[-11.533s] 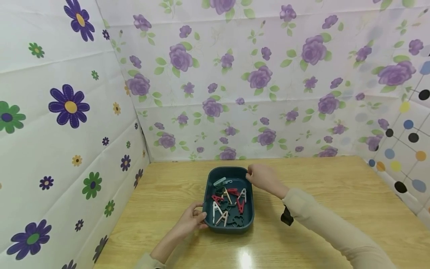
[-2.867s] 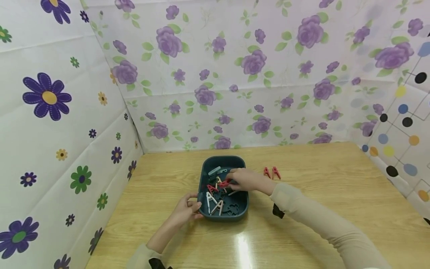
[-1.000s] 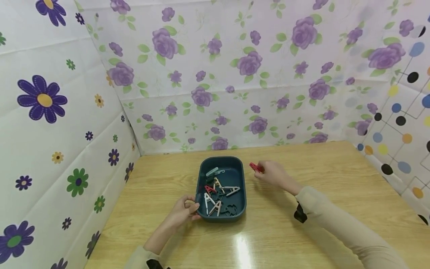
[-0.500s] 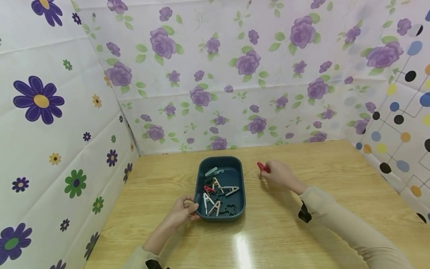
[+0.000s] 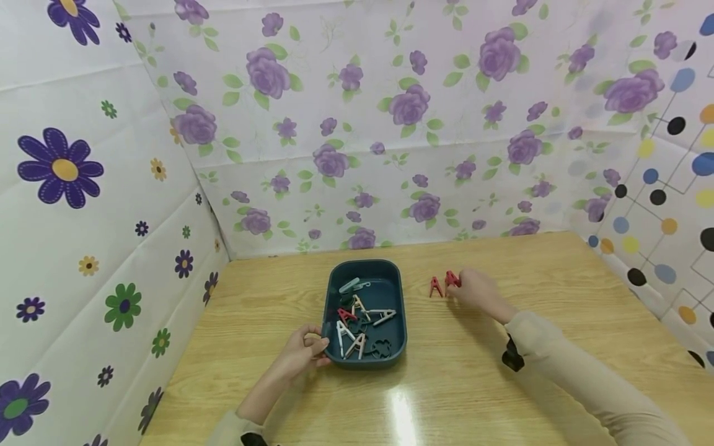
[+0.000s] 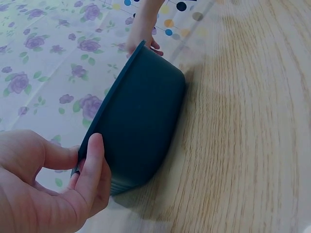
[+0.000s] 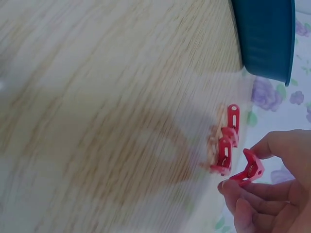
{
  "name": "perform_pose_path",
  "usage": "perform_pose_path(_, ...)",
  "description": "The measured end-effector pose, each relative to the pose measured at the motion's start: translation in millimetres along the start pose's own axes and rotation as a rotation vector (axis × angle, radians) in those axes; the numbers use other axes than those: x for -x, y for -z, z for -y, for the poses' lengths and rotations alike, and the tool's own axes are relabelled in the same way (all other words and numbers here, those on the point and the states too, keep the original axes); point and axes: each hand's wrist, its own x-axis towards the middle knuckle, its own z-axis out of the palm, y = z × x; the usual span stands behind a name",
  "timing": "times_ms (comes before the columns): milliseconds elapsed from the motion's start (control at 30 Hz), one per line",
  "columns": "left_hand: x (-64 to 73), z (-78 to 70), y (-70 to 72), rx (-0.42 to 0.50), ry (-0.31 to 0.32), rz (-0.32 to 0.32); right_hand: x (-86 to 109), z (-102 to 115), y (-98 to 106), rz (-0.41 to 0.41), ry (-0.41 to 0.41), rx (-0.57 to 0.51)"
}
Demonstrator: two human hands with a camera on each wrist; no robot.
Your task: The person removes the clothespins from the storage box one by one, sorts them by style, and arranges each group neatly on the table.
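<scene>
My left hand [image 5: 304,349] grips the near left corner of a dark teal plastic box [image 5: 365,364]; in the left wrist view its thumb and fingers [image 6: 92,165] pinch the rim. To the right of the box, my right hand [image 5: 474,290] pinches a red clothespin [image 7: 253,170] between thumb and fingers, close over the table. Right beside it, two more red clothespins stand on the tabletop, one [image 7: 233,119] nearer the box and another [image 7: 224,154] next to the fingertips. Inside the box lie a red clothespin [image 5: 346,315], several white and beige clothespins [image 5: 344,337] and a pale blue clip [image 5: 349,285].
Dark green flower-like shapes [image 5: 382,349] also lie in the box. The wood-grain table [image 5: 268,297] meets a purple-flowered cloth [image 5: 334,204] at the back. Patterned cloths hang at the left [image 5: 128,248] and right [image 5: 658,248] too.
Earlier, the right hand reached into the box among the clothespins. It has since carried a red clothespin out and rightward to the pair on the table. The left hand has kept its grip.
</scene>
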Motion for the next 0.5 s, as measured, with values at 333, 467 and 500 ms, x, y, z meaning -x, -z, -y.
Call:
perform_pose_path(333, 0.3, 0.5, 1.5, 0.004, -0.009, 0.007, 4.5, -11, 4, -0.007, -0.043, 0.030)
perform_pose_path(467, -0.5, 2.1, 1.1, 0.010, -0.016, 0.008, 3.6, -16, 4, -0.018, -0.058, 0.042)
perform_pose_path(500, -0.6, 2.4, 1.0, 0.011, -0.016, 0.008, 3.3, -18, 3, -0.016, -0.066, 0.045)
